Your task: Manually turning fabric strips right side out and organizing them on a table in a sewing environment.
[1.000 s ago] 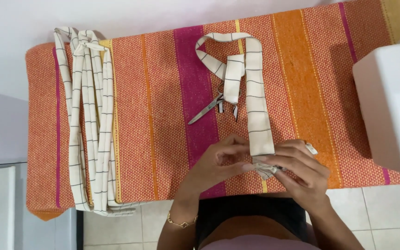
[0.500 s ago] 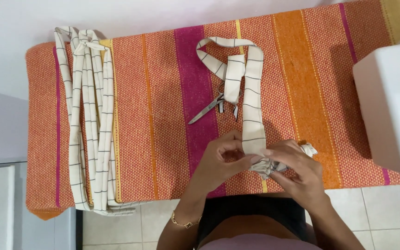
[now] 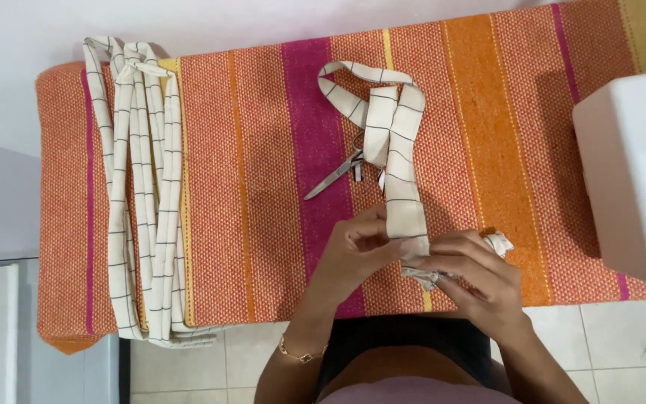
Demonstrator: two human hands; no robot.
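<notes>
Your left hand [image 3: 357, 251] and right hand [image 3: 476, 280] covered the near end of the checked fabric strip [image 3: 401, 164], so how it was folded there could not be told. The scissors [image 3: 338, 173] lay partly under that strip, their handles mostly hidden. The white machine [image 3: 633, 172] was cut off by the right edge, its kind unclear. The worktop [image 3: 248, 187] ran out of view at the top right. Your arms were cut off by the bottom edge.
</notes>
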